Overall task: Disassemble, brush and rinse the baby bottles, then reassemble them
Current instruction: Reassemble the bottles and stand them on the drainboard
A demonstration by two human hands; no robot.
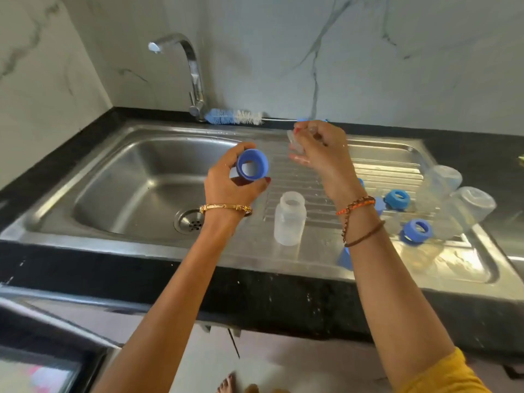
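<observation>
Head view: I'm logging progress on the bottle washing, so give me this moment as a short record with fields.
left hand: left hand holds a blue collar ring over the sink
right hand: right hand pinches a clear teat
open bottle: bottle body upright on the drainboard, no collar
other parts: two blue rings and clear caps at right
brush: bottle brush lies behind the sink
tap: tap, no water visible

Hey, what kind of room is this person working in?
Most likely a home kitchen: a stainless steel sink with a ribbed drainboard, a tap against a marble-look wall, and a dark stone counter.
</observation>
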